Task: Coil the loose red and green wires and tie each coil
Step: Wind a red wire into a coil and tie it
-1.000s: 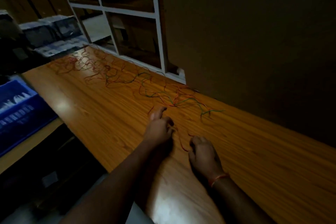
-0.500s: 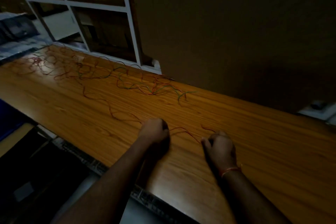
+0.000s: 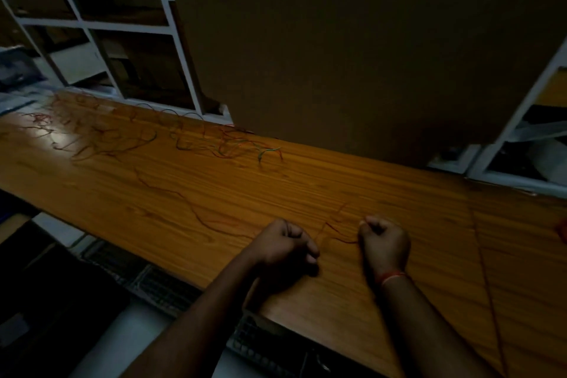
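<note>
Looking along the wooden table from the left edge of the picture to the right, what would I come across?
Tangle of red and green wires → single red wire trailing toward the hands → left hand, fingers curled → red wire loop between the hands → right hand, fingers curled → bare table.

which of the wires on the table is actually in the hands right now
The single red wire trailing across the wooden table to the left hand and right hand. The tangled red and green wires lie untouched by the back edge.
</note>
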`<state>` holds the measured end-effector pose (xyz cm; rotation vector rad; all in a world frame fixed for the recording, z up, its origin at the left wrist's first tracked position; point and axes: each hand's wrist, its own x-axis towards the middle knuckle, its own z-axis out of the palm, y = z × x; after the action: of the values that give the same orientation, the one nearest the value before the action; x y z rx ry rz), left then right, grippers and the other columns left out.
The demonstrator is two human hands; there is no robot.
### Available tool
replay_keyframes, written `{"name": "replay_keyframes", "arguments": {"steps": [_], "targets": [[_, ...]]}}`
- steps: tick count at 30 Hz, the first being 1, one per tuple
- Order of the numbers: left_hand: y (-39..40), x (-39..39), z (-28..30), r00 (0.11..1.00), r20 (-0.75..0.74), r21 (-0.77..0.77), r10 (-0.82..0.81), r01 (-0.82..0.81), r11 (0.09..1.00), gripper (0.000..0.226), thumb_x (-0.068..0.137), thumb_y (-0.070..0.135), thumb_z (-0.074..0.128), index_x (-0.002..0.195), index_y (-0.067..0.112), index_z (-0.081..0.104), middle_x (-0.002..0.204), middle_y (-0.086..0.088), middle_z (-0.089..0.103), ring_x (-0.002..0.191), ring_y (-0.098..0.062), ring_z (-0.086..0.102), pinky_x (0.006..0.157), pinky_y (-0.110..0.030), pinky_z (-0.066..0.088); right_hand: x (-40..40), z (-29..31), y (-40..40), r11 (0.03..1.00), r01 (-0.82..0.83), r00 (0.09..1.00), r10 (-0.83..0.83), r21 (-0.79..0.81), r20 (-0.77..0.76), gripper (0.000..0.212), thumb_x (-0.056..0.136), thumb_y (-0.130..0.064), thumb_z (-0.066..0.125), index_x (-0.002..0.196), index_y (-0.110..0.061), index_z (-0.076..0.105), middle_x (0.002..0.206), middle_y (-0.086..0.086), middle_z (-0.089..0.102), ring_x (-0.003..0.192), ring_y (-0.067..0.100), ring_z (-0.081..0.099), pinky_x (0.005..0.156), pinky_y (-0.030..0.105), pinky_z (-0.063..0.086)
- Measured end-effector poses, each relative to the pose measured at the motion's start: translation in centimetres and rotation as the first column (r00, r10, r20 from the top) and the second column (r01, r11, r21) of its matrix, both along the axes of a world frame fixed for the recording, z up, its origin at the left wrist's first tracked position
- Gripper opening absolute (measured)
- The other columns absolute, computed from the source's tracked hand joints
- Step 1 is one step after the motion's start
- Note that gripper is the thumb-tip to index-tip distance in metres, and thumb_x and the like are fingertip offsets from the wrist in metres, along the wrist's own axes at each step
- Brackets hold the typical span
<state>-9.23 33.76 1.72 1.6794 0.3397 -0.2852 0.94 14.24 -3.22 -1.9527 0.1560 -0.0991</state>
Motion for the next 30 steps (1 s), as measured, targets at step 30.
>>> {"name": "replay_keyframes", "arguments": {"steps": [30], "targets": [[-3.2, -1.4, 2.5, 0.866, 0.299, 0.675, 0.401, -0.489, 0.552, 0.022, 0.092, 0.014, 0.059, 0.086, 0.033, 0.069, 0.092, 0.006, 0.075, 0.074, -0.015, 0.069, 0.061, -0.029, 0.055, 0.5, 4.8, -7.8, 0.922, -0.317, 0.94, 0.273, 0.222, 0.206, 0.011, 0.104, -0.022, 0.054, 0.106, -0.023, 0.065, 0.086, 0.0, 0.067, 0.081, 0.022, 0.063, 0.077, 0.036, 0.05]]}}
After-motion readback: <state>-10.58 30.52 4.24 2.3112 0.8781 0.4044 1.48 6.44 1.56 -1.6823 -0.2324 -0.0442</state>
